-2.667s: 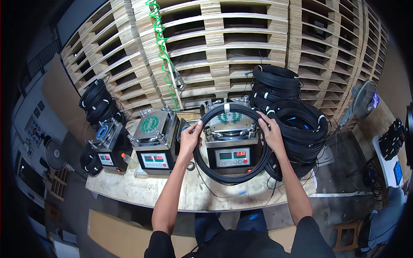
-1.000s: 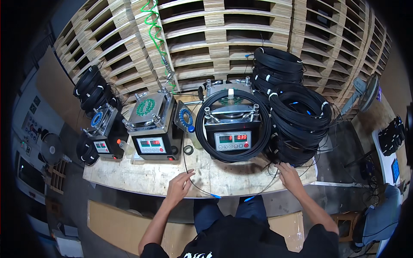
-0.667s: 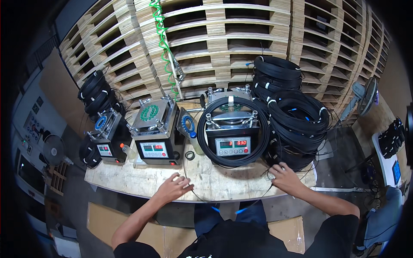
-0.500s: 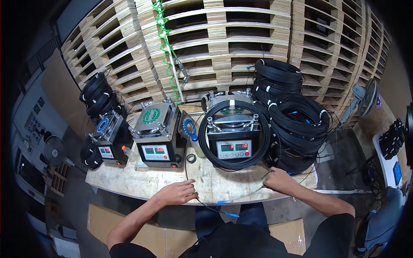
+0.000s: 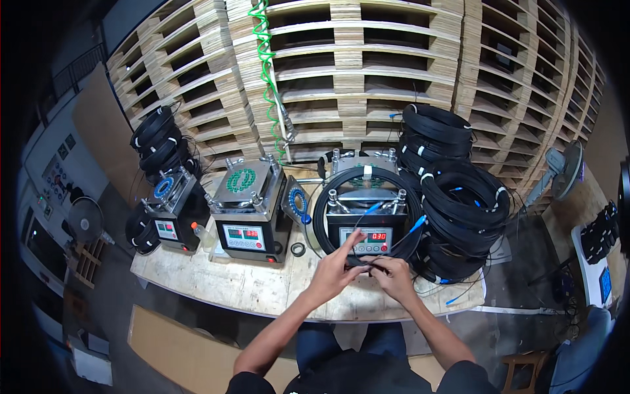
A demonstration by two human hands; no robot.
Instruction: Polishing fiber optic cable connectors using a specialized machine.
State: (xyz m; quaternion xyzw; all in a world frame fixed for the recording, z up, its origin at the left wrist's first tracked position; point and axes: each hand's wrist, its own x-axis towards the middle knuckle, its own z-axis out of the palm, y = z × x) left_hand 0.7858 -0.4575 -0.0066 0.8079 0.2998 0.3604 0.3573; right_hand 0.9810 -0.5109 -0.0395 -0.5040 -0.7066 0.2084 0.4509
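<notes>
Sleeves (image 5: 469, 376), two, black, at the near edge. Left hand (image 5: 333, 272): index finger raised, thumb pressed to the foot of the coil (image 5: 320, 213). Right hand (image 5: 394, 274): thumb and fingertips pinching that same low part; which strands, we cannot tell. Coil, one in work, stands upright at the middle of the bench (image 5: 197, 279), before the right-hand press (image 5: 367, 196).

Done, as we judge: coil wound, one white tie (image 5: 367, 172) at its top. Left: two blue connectors (image 5: 417, 224) stick up loose, so the ends look unsecured. Any tie at the foot is hidden from us by the hands.

Farther in we count one black ring (image 5: 298, 249), two bottles (image 5: 209, 240), two more presses (image 5: 246, 217), one blue-studded plate (image 5: 298, 201). Cable piles: one left (image 5: 157, 141), two columns right (image 5: 462, 230); coils overlap too much to number. Two fans (image 5: 85, 215), one each side. Behind all, one green hose (image 5: 265, 49) and stacked pallets (image 5: 348, 85), uncounted.
</notes>
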